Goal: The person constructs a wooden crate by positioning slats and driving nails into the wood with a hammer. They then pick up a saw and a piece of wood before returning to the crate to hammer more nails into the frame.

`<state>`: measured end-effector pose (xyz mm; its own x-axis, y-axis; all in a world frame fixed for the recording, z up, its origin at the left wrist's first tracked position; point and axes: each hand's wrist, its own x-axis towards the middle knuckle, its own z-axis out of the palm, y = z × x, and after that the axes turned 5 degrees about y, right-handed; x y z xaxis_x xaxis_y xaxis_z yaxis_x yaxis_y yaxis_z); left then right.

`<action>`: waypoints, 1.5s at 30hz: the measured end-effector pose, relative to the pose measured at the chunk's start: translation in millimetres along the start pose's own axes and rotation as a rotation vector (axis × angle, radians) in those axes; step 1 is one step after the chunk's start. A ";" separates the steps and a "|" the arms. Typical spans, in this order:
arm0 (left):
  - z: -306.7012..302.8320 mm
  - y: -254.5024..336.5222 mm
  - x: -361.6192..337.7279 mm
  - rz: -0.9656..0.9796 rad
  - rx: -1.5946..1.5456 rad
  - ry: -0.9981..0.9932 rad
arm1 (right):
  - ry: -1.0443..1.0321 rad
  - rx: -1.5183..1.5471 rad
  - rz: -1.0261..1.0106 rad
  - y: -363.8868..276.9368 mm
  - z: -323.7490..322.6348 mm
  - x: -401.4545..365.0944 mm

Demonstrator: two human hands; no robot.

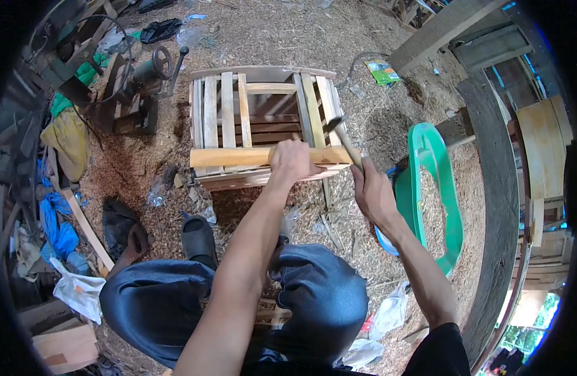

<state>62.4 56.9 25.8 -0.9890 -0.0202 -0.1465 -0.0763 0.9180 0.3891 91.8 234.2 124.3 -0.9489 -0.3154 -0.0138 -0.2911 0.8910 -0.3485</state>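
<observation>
Left hand (292, 161): centre of the frame; fingers curled over the wooden slat (235, 156), pressing it down
Right hand (373, 195): right of centre; clenched round the hammer (345, 141) handle
Hammer: slants up-left; head just above the slat's right end
Wooden slat: lies across the near top edge of the crate (229, 103)
Crate: slatted, on the sawdust floor (282, 37), upper centre
Green tub (450, 182): right of the right hand; holds sawdust
Sandal (198, 239): lower left of the crate
</observation>
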 end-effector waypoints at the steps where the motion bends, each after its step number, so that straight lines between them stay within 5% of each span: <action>1: -0.9 0.8 -1.0 -0.006 0.007 -0.007 | 0.011 0.031 0.033 -5.4 -1.9 -0.9; 4: 0.6 4.1 -0.3 -0.006 0.019 -0.009 | -0.204 -0.127 -0.003 28.7 24.2 -8.2; 8: 1.4 -0.5 3.7 -0.003 0.023 -0.045 | -0.168 -0.009 -0.022 40.5 17.8 -2.9; 14: -9.9 4.7 0.9 -0.028 0.037 -0.057 | 0.183 0.273 0.025 17.2 -0.7 -7.0; 18: -4.0 2.8 2.6 -0.012 0.054 -0.044 | -0.196 0.506 0.351 11.5 -9.0 -16.6; 19: -5.5 4.6 1.7 -0.007 0.065 -0.058 | 0.084 0.364 0.058 23.5 9.8 -21.7; 22: -11.4 5.1 3.4 0.005 0.094 -0.054 | 0.230 0.295 -0.047 28.3 41.9 -29.8; 23: -11.2 5.0 2.1 0.010 0.101 -0.037 | 0.052 0.284 0.069 29.8 42.7 -31.6; 26: -10.0 5.5 -1.3 0.006 0.118 -0.044 | 0.100 0.418 0.091 28.5 58.3 -41.3; 27: -13.2 6.3 -1.8 0.006 0.114 -0.039 | -0.032 0.357 0.183 18.2 47.6 -42.3; 45: -6.7 6.2 1.9 -0.048 0.026 -0.057 | -0.066 0.204 0.209 11.9 63.9 -59.5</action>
<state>59.2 59.9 34.0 -0.9753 -0.0426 -0.2166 -0.1196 0.9265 0.3567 152.6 242.6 61.1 -0.9738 -0.1580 -0.1635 -0.0530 0.8571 -0.5124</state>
